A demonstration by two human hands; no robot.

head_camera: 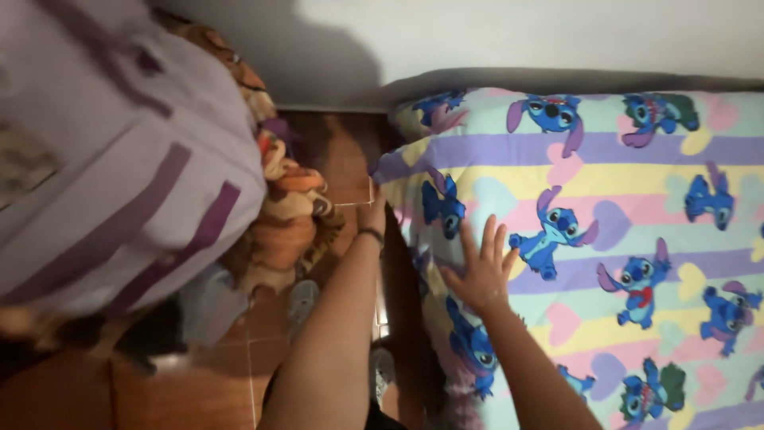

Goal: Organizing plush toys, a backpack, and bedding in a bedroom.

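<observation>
A mattress fills the right side, covered by a pastel striped sheet (605, 167) printed with blue cartoon creatures and hearts. My right hand (480, 269) lies flat on the sheet near the mattress's left edge, fingers spread. My left hand (372, 213), with a dark band at the wrist, reaches down beside the mattress corner; its fingers look closed on the sheet's edge there, partly hidden by the corner.
A big lilac pillow (119, 159) with purple stripes is piled at the left over an orange striped plush toy (290, 223). Brown tiled floor (199, 390) shows below. A pale wall (517, 36) runs along the mattress's far side.
</observation>
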